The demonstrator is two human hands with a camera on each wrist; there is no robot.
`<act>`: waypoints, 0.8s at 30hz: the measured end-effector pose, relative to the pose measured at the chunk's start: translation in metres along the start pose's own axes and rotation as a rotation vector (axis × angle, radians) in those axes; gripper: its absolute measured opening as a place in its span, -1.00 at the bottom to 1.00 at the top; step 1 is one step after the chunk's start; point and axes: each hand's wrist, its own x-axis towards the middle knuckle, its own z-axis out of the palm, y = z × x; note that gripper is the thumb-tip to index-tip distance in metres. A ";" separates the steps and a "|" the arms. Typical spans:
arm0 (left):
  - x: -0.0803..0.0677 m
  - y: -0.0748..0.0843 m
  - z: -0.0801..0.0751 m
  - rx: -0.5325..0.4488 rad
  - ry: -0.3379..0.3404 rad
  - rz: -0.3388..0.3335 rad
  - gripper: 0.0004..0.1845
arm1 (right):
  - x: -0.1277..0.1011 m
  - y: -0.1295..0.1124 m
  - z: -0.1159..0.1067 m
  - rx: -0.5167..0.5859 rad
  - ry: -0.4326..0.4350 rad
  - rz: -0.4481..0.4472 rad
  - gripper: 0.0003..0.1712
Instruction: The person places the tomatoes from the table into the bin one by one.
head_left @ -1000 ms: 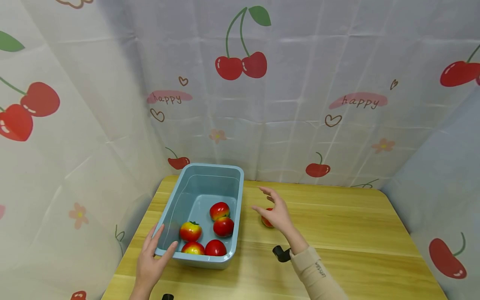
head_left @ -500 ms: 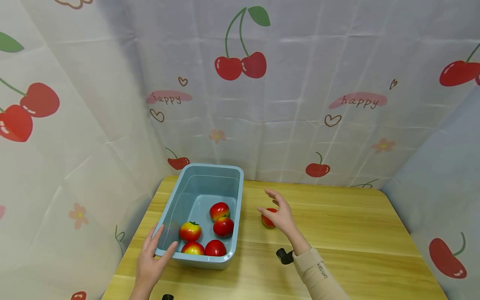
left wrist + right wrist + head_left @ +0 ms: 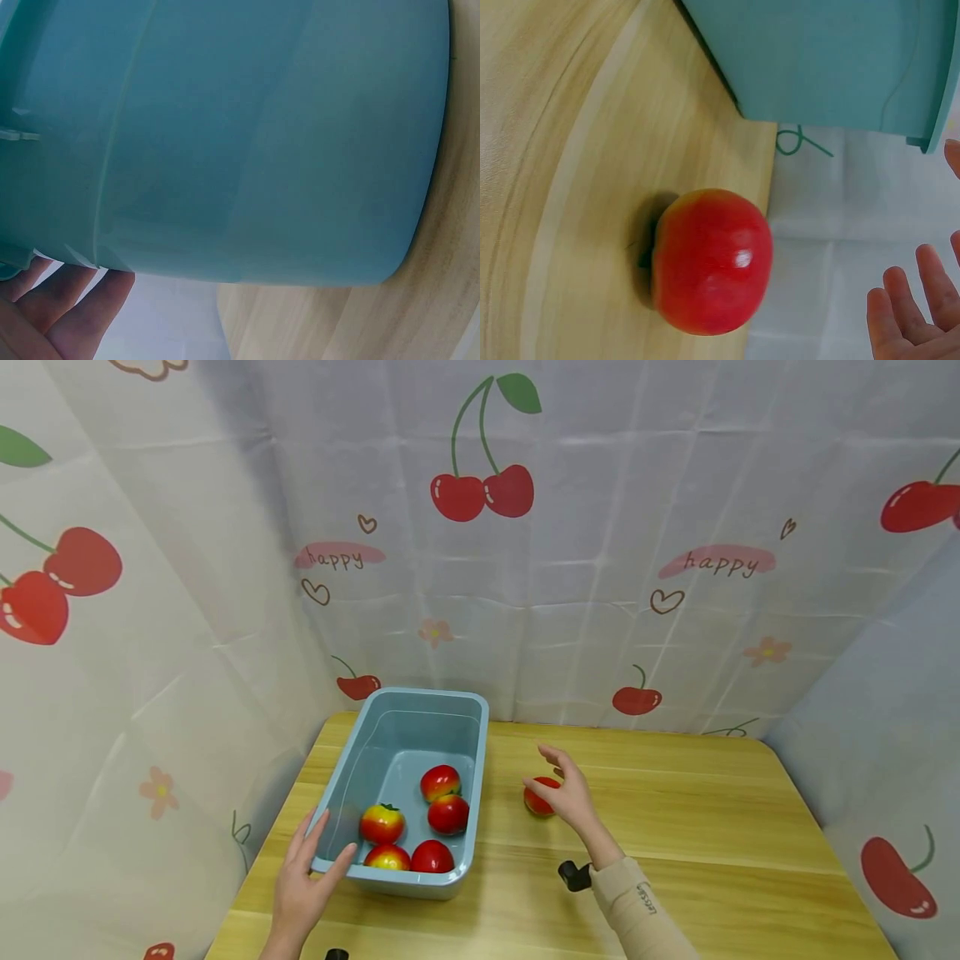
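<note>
A blue-grey plastic bin stands on the left of the table, with several red-and-yellow tomatoes inside. My left hand rests at its near left corner, fingers along the left rim and thumb at the front rim. In the left wrist view, fingers lie against the edge of the bin. One more tomato sits on the table to the right of the bin. My right hand hovers over this tomato with thumb and fingers spread, apart from it in the right wrist view, and holds nothing.
The wooden table extends to the right of the bin. A white curtain with cherry prints hangs behind and along both sides. A black wrist mount sits at the right wrist.
My right hand has moved a little to the right and nearer me, so more of the table tomato shows. The left hand and the bin have stayed in place.
</note>
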 end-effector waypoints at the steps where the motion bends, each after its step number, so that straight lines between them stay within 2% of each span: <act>1: 0.000 0.000 0.000 0.000 0.000 0.000 -0.27 | 0.000 0.001 0.000 -0.007 -0.002 0.009 -0.29; 7: 0.000 -0.001 0.000 0.001 -0.002 0.002 -0.27 | 0.000 0.009 0.000 -0.024 -0.006 0.058 -0.30; 17: 0.000 -0.001 0.001 0.007 0.004 0.002 -0.27 | 0.002 0.028 0.002 0.000 0.031 0.080 -0.31; 24: 0.000 -0.002 0.001 0.002 0.010 0.009 -0.27 | 0.000 0.043 0.003 -0.029 0.071 0.054 -0.33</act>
